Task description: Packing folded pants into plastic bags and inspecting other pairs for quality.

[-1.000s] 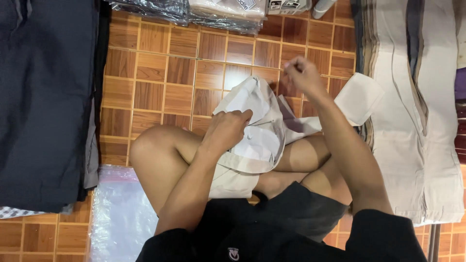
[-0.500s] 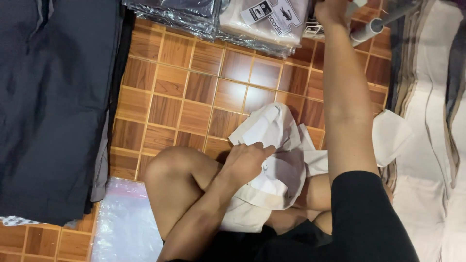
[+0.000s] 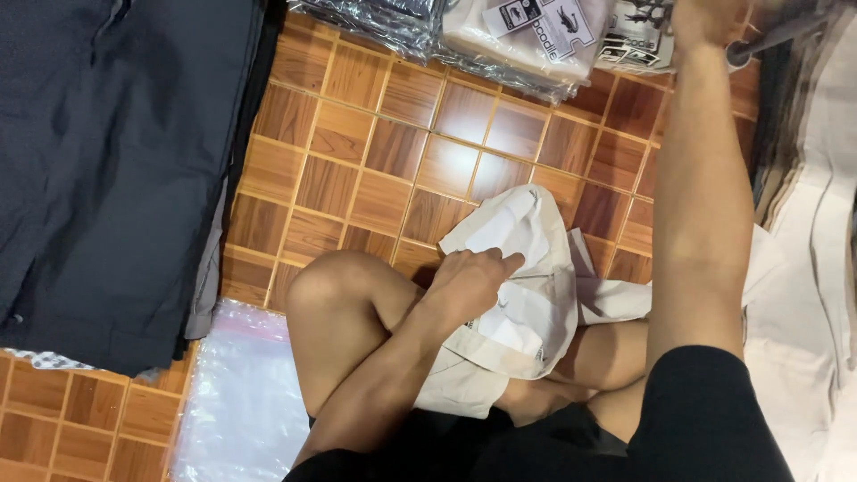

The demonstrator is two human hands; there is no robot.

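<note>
On a brown wood-tile floor (image 3: pixel 375 170) beside dark folded cloth (image 3: pixel 107 161), the cream garment (image 3: pixel 527 295) lies across the lap, the left hand (image 3: pixel 469 284) pressing flat on it while the right hand (image 3: pixel 705 20), its grip indiscernible at the frame's top, reaches away, so the unpinned fold could slide off.

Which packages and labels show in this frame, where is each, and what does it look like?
Bagged cream garment: top centre, clear wrap.
White card tags: rectangular, dark print, on that cream pack.
Dark bagged stack: top, left of it, shiny plastic.
Printed pack: top right, pale with dark drawing.
Clear plastic bags: floor, lower left.
</note>
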